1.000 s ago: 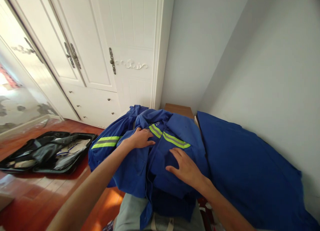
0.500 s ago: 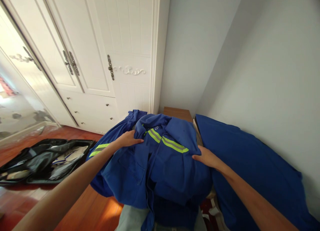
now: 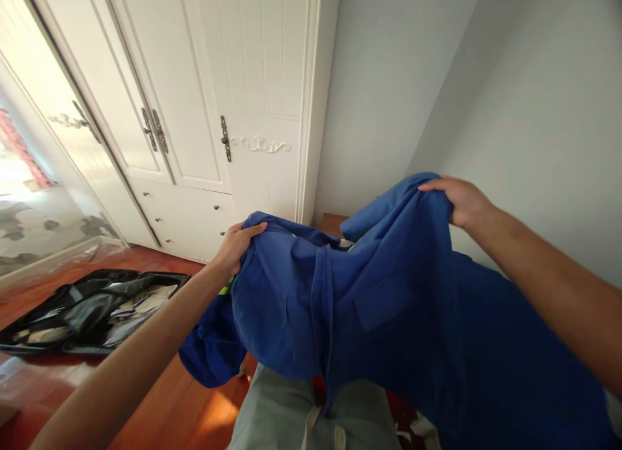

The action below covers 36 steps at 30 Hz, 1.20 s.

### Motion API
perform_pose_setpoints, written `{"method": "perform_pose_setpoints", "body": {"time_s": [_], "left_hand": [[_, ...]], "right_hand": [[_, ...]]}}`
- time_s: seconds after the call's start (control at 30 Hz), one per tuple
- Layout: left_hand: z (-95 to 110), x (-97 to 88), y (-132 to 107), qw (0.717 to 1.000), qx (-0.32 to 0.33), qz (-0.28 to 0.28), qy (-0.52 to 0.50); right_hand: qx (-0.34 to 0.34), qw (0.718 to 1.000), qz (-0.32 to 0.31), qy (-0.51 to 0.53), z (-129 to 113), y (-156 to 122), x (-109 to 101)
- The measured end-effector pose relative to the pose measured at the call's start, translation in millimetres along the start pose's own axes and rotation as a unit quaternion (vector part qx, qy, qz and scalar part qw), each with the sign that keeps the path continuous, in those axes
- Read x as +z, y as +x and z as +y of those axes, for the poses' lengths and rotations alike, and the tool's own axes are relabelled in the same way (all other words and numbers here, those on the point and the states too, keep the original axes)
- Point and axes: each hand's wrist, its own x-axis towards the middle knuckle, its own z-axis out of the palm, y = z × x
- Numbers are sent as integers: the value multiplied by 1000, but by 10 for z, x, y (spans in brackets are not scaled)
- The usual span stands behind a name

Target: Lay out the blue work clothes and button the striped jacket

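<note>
A blue work jacket (image 3: 340, 301) with a chest pocket hangs spread between my two hands, lifted off the bed. My left hand (image 3: 236, 244) is closed on the jacket's left shoulder edge. My right hand (image 3: 460, 198) is higher up near the wall and grips the other shoulder. A sliver of yellow reflective stripe (image 3: 224, 286) shows below my left wrist. The lower part of the jacket drapes over more blue cloth (image 3: 525, 366) on the bed.
A white wardrobe (image 3: 218, 106) with metal handles stands ahead. An open black suitcase (image 3: 92, 304) with clothes lies on the red wooden floor at left. A wooden nightstand (image 3: 332, 223) peeks out behind the jacket. A grey wall runs along the right. Grey fabric (image 3: 286, 417) lies below.
Both hands took hold of the jacket and lifted it up. My right hand rose up and to the right, unfolding the jacket so its front now faces me and hides the reflective stripes.
</note>
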Motion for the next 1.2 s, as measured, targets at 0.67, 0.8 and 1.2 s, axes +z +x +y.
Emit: {"method": "perform_pose_setpoints", "body": {"time_s": [0.67,0.8,1.2], "left_hand": [[-1408,713,-339,865,325,223,311],[-1622,774,-212,871,335,65,353],[-1927,491,337,843,328,-46,425]], "right_hand": [[11,980,32,-196,1244,599,159],[27,945,77,-316,1552,375,90],[-262,814,-277,-438,1889,-1088,1132]]}}
